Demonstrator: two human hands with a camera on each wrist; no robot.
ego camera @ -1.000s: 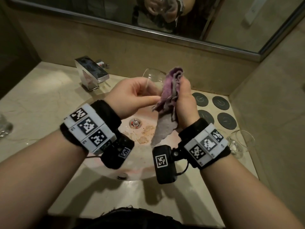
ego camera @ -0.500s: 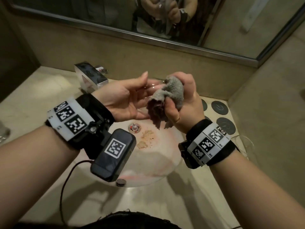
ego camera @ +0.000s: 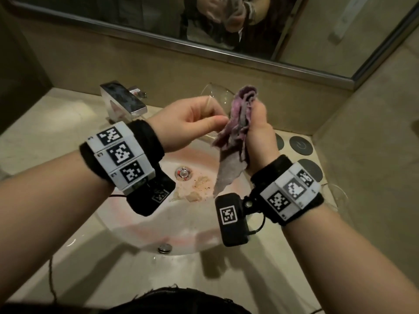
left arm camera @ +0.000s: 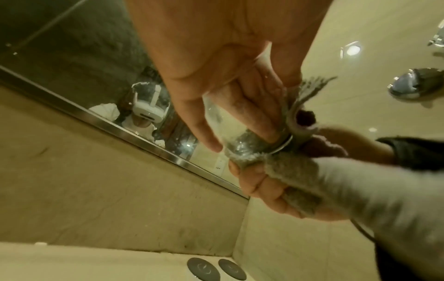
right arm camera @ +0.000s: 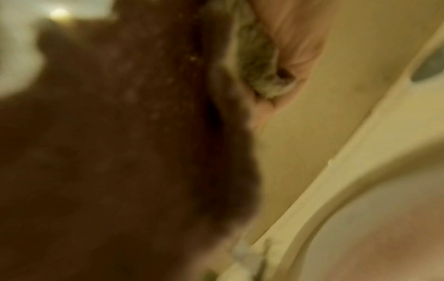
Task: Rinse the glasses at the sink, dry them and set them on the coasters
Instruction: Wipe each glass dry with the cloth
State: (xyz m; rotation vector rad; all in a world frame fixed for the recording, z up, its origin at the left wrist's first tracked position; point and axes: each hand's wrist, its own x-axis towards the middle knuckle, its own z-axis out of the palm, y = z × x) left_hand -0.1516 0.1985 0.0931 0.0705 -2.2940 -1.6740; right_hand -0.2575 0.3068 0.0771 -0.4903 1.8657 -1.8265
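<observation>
Head view: 1 glass (ego camera: 218,97) w/ 1 cloth (ego camera: 235,123), 4 coasters (ego camera: 301,145).

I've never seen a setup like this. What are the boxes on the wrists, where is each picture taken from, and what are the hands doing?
No robot here: a person wears a head camera and a small black camera under each marked wristband. The head view looks down over a sink. The left hand holds a glass; the right hand grips a cloth, part of it stuffed in the glass to dry it. The left wrist view shows this from below. The right wrist view is mostly blurred cloth. On the counter: a tap, round dark coasters and another glass.
</observation>
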